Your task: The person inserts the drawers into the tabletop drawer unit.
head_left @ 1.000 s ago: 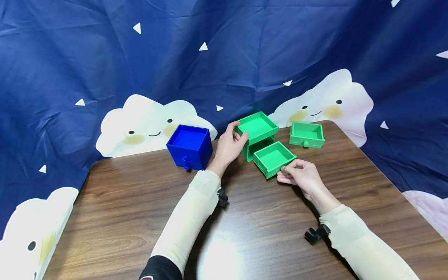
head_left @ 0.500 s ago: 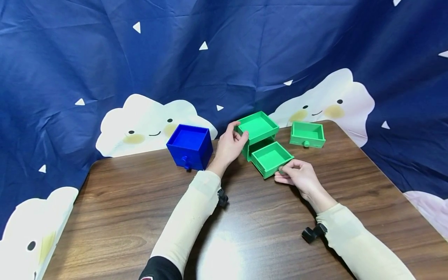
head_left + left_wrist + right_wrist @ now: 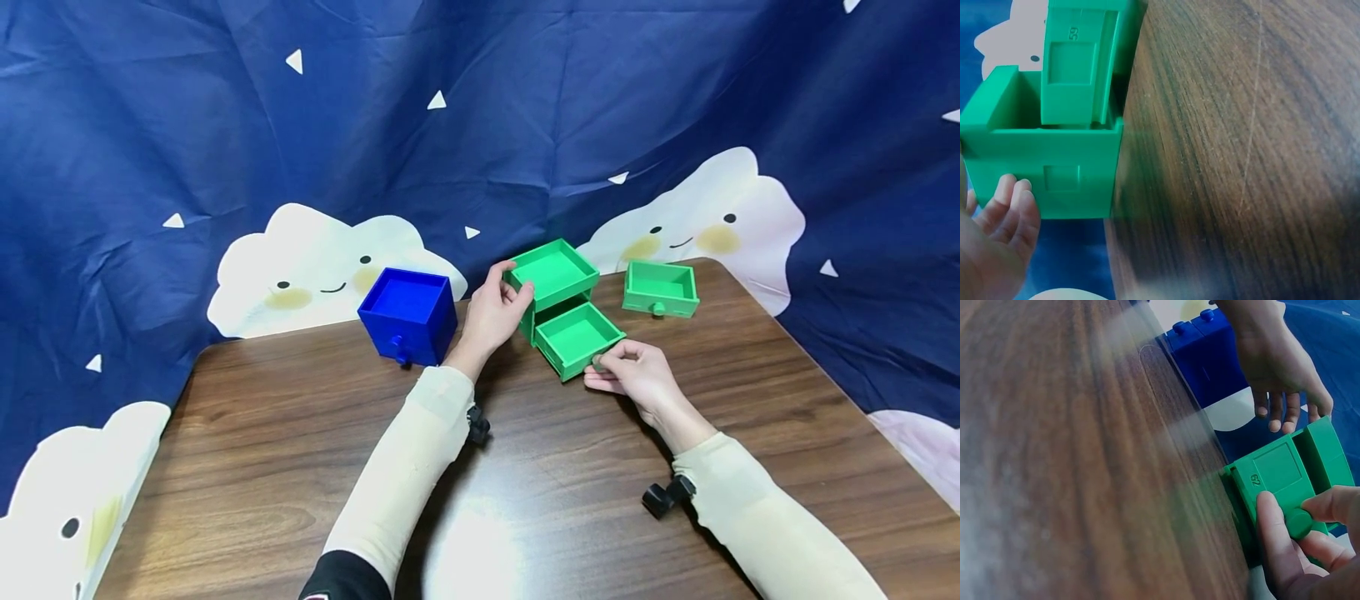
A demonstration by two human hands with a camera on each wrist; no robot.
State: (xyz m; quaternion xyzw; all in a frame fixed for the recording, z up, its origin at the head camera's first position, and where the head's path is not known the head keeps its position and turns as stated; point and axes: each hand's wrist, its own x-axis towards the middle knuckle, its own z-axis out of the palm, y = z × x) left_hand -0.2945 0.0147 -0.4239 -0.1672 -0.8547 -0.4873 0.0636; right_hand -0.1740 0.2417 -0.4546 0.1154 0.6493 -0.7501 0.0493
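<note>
A small green drawer cabinet (image 3: 557, 273) with a rimmed top stands near the back of the table. My left hand (image 3: 491, 315) grips its upper left side, thumb at the front edge; in the left wrist view several fingertips (image 3: 1024, 187) lie against the cabinet wall (image 3: 1079, 200). From the lower slot sticks out a green drawer (image 3: 577, 335), mostly outside and with nothing in it. My right hand (image 3: 637, 379) pinches the drawer's round knob (image 3: 1299, 524) between thumb and fingers. The slot above this drawer is open.
Another green drawer (image 3: 660, 285) sits on the table right of the cabinet, knob facing forward. To the left stands a blue drawer cabinet (image 3: 429, 329) with knobs in front, close to my left forearm. A blue cloth (image 3: 510, 125) hangs behind the wooden table (image 3: 285, 467).
My right hand has moved a little left and inward, sliding the lower drawer slightly farther into the cabinet. My left hand keeps its hold in the same place.
</note>
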